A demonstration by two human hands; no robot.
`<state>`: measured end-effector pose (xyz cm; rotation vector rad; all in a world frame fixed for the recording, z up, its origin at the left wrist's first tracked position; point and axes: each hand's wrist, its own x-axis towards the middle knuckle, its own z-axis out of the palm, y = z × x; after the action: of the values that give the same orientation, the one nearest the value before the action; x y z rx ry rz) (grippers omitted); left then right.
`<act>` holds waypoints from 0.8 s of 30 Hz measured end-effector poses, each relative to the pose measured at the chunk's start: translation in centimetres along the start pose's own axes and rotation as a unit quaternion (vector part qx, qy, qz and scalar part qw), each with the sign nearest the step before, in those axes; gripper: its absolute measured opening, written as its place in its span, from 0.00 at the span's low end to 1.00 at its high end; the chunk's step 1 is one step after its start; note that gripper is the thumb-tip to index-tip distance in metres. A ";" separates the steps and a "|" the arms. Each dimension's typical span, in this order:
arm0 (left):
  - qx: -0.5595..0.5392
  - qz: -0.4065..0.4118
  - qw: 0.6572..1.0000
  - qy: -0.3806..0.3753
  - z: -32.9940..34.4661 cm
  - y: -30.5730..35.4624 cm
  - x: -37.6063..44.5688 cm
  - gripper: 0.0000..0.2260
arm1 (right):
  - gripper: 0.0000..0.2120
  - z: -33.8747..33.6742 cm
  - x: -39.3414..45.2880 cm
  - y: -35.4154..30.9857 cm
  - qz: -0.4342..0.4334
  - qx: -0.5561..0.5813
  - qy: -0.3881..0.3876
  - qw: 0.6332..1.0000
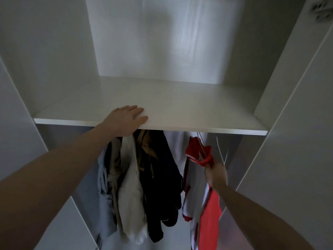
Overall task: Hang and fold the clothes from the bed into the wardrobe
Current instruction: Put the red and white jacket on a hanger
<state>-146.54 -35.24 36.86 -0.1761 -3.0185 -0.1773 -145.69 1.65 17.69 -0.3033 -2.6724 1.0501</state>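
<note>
I face an open white wardrobe. My left hand (126, 118) rests flat on the front edge of the shelf (180, 109), fingers straight. My right hand (215, 173) grips the shoulder of a red and white garment (210, 210) that hangs from a thin white hanger (201, 141) under the shelf. To its left hang several garments: a dark navy one (162, 177), a cream one (131, 192), a tan one (144, 143) and a grey-blue one (103, 181). The rail is hidden behind the shelf.
White side panels (295, 141) close in the hanging space left and right. An empty thin white hanger (222, 150) shows to the right of the red garment. The upper compartment's back wall (162, 42) rises above the shelf.
</note>
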 end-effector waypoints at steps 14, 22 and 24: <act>-0.012 -0.001 1.000 0.010 0.0 -0.1 -0.1 0.30 | 0.02 7.1 1.7 -8.2 -0.036 0.129 -0.029 0.991; -0.025 -0.006 0.999 0.024 0.3 -0.4 0.2 0.40 | 0.08 10.7 3.4 -11.6 -0.030 0.096 -0.119 0.988; -0.025 -0.005 0.999 0.028 0.3 -0.4 0.2 0.40 | 0.10 11.5 3.3 -11.3 -0.025 0.059 -0.156 0.986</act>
<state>-146.83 -35.62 36.50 -0.1568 -2.9606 -0.2544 -153.47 -12.87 17.90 -0.0511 -2.8517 1.3297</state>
